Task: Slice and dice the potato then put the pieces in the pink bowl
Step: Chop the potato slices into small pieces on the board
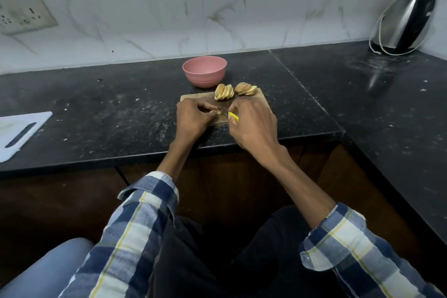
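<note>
Head view: speckled black countertop point(96, 113), marble-tiled wall point(150, 12).

A black speckled tabletop point(96, 109) runs along a white marble-tiled wall point(150, 19) and turns at the right corner. A switch plate point(21, 7) is on the wall at left. Dark wooden cabinets point(60, 201) sit beneath.

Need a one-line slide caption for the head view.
Left hand steadies a potato piece, right hand cuts with yellow-handled knife; slices wait near pink bowl.
</note>
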